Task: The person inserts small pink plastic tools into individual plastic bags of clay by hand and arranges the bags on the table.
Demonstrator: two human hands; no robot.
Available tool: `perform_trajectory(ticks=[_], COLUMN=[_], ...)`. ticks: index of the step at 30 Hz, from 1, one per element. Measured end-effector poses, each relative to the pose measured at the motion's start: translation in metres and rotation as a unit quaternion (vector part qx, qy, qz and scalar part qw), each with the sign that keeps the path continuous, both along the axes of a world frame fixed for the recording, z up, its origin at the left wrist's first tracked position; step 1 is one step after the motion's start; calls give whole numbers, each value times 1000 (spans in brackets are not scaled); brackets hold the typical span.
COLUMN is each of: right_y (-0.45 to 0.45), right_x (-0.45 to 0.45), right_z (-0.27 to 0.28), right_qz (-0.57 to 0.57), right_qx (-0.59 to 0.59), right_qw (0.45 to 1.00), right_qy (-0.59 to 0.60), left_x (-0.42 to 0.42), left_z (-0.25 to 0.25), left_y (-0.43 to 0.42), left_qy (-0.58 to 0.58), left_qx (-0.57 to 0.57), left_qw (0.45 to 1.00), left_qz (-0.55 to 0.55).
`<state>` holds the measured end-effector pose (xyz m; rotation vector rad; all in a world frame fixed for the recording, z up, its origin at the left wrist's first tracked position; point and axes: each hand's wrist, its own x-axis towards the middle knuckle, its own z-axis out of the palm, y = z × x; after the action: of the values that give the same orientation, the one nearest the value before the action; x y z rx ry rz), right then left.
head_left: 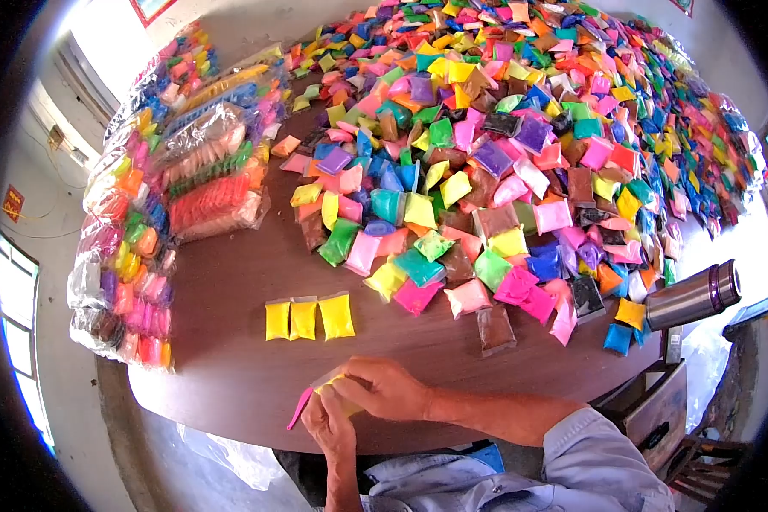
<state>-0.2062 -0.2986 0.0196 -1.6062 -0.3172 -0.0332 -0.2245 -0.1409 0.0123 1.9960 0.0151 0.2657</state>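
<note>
My left hand (328, 425) and my right hand (386, 388) meet at the near edge of the table, fingers closed on a small yellow packet (350, 407). Most of this packet is hidden by the fingers; a clear strip of its film shows at the top. A slim pink piece (299, 409) sticks out to the left of my left hand, and I cannot make out what it is. Just beyond my hands, three yellow packets (303, 318) lie side by side in a row on the brown table (222, 358).
A big heap of small packets in many colours (486, 171) covers the far and right parts of the table. Bagged packets (136, 256) line the left edge, near stacked bundles (218, 183). A steel flask (695, 296) lies at the right edge, above a wooden drawer (657, 414).
</note>
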Motion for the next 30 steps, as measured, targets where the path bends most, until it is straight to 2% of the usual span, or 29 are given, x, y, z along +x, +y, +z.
perform_trajectory(ticks=[4, 6, 8, 10, 17, 19, 22, 24, 26, 30], right_y=[4, 5, 3, 3, -1, 0, -2, -3, 1, 3], right_x=[1, 1, 1, 1, 3, 4, 3, 2, 1, 1], right_z=[-8, -12, -10, -10, 1, -3, 0, 3, 0, -6], right_qz=[-8, -10, 0, -8, -18, -11, -9, -13, -26, -43], right_qx=[18, 45, 62, 61, -9, -9, -14, -18, 61, 81], right_qw=[1000, 999, 995, 996, 999, 1000, 1000, 1000, 996, 994], right_qy=[9, 17, 81, 69, -33, -24, -4, 5, 62, 66], left_x=[0, -1, -1, -1, -1, -1, 0, -1, -1, -1], left_z=[-2, -9, -2, 3, 12, 9, 1, 0, 0, 9], left_y=[3, 5, -2, -4, -5, -3, 0, -2, 1, -9], left_qy=[10, 23, 12, 1, 2, -3, 9, -10, -6, -6], left_qx=[-13, -77, -73, -69, 41, 60, 48, -28, -20, -46], left_qw=[1000, 996, 996, 996, 998, 998, 998, 998, 998, 996], left_qz=[-17, -28, -39, -49, -41, -37, -38, -48, -66, -78])
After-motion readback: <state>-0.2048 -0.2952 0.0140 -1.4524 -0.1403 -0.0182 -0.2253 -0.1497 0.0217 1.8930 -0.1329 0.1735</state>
